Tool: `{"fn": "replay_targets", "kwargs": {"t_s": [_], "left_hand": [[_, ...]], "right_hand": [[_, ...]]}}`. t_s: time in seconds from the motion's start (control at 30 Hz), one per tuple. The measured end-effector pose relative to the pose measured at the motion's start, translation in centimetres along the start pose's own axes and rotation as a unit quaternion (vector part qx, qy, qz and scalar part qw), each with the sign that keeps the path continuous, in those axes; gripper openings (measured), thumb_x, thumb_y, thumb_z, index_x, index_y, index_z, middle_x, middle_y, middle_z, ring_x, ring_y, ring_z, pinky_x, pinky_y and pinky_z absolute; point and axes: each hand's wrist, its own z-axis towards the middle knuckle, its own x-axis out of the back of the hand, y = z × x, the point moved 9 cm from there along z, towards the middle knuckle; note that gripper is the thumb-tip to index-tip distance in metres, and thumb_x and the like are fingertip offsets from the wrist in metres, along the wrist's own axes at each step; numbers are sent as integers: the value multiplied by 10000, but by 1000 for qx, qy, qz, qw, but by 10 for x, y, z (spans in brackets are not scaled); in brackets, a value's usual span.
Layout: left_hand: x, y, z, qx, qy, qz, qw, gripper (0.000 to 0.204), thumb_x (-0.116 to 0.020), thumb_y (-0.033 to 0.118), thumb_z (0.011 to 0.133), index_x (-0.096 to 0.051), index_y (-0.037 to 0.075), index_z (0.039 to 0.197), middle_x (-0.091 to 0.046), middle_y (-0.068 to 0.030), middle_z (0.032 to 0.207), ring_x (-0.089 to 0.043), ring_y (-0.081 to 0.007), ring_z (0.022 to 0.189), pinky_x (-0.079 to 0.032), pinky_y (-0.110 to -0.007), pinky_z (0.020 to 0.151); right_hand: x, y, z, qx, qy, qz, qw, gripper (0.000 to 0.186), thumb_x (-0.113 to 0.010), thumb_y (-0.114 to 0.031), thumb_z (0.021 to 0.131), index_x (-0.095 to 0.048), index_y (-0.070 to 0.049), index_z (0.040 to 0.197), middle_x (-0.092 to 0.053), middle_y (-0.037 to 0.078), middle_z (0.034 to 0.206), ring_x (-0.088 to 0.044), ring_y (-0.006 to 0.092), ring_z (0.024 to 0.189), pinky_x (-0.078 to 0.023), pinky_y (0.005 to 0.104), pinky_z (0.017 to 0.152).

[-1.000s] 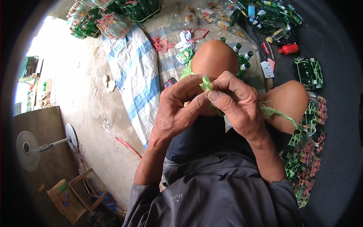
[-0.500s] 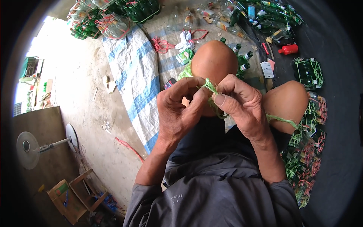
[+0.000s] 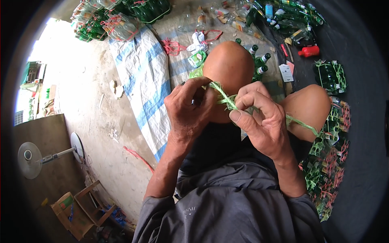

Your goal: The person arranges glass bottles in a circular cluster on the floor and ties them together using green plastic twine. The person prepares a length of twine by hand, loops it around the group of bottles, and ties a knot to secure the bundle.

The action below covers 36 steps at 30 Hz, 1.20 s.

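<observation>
While the left hand (image 3: 190,103) pinches some frayed green string (image 3: 222,94), the right hand (image 3: 263,119) has its tips at the lower end.

The string goes across the gap between the two hands, which are near but not touching. I think this is the bit where a twist gets picked at, and the next move seems to need a good pinch and a soft pull. I can't tell if the right hand squeezes it tight. Another green strand (image 3: 302,122) lies over the right knee (image 3: 312,101), but the right hand hides whether it is the same piece. Past the left knee (image 3: 229,62), green bottles (image 3: 262,60) poke out, partly hidden. Farthest off, bundled bottles (image 3: 152,10) get cut off at the top.
</observation>
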Motion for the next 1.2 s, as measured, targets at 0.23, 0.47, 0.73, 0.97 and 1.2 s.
{"fn": "replay_targets", "kwargs": {"t_s": [0.23, 0.47, 0.73, 0.97, 1.2], "left_hand": [[-4, -2, -2, -14, -20, 8, 1000, 179, -729, -12, 734, -698, 45, 901, -632, -68, 643, -575, -164, 549, -478, -289, 545], [-3, -14, -2, 27, -28, 14, 999, 173, -719, -11, 742, -698, 42, 905, -629, -77, 635, -580, -173, 539, -480, -295, 546], [3, -15, 4, 6, 3, 54, 999, 183, -717, -4, 757, -715, 51, 932, -629, -72, 634, -593, -155, 550, -482, -282, 542], [4, -18, 6, 21, 8, 40, 999, 173, -687, -16, 812, -728, 28, 975, -615, 3, 624, -543, -23, 587, -467, -210, 592], [8, -18, 14, 13, 24, 27, 999, 160, -698, -25, 798, -723, 23, 949, -562, -1, 606, -475, -25, 552, -416, -210, 524]], "right_hand": [[-2, 10, -4, -60, 19, 95, 994, 111, -650, -99, 935, -574, -22, 908, -559, -2, 762, -474, 65, 689, -416, 236, 651], [1, 34, -9, -176, 27, 242, 954, 175, -589, -193, 998, -590, -19, 984, -523, -31, 711, -460, 28, 640, -367, 182, 613], [4, 35, -18, -214, -22, 220, 952, 280, -580, -184, 994, -555, 24, 1180, -562, -11, 651, -491, 36, 573, -383, 188, 555], [8, 31, -25, -215, -42, 308, 926, 307, -572, -201, 994, -563, 45, 1177, -585, 17, 682, -546, 78, 581, -453, 210, 605], [16, 11, -23, -149, -18, 284, 947, 332, -591, -202, 985, -541, 52, 1194, -598, 24, 709, -560, 78, 619, -449, 209, 617]]}}
